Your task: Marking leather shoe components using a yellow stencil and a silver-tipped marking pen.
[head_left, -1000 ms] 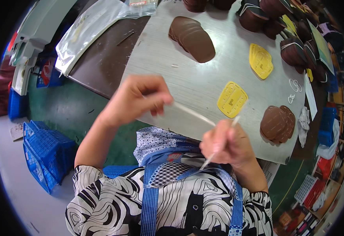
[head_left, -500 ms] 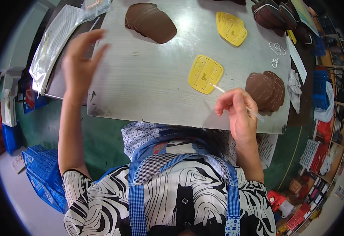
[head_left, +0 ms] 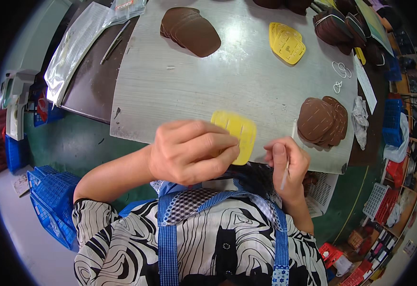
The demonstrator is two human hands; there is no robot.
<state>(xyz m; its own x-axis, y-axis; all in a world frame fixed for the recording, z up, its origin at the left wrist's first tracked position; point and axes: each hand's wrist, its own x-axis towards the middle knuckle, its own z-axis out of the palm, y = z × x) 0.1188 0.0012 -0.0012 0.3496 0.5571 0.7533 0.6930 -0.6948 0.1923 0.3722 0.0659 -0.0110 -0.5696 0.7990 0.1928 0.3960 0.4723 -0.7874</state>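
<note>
My left hand [head_left: 194, 151] pinches a yellow slotted template [head_left: 247, 138] and holds it, tilted and slightly blurred, over the table's near edge. My fingers cover its left part. In my right hand [head_left: 292, 164], just right of the template, is a thin whitish pen [head_left: 284, 179] clasped between thumb and fingers. Beyond that hand, a fanned pile of brown rounded pieces [head_left: 315, 119] with pale dashed marks lies at the table's right. Another stack of brown pieces [head_left: 196, 34], without visible marks, rests at the far left. Several yellow templates [head_left: 287, 45] overlap at the far right.
White loops of string [head_left: 341, 70] and a crumpled pale cloth [head_left: 359, 121] are near the grey table's [head_left: 170, 95] right side. Banded dark bundles [head_left: 337, 26] sit at the far right corner. Slim metal tools [head_left: 115, 43] and clear plastic bags [head_left: 77, 50] lie at left.
My left hand has come in from the left and picked up the single yellow template off the table. My right hand has moved slightly nearer to me, with the pen now turned more upright.
</note>
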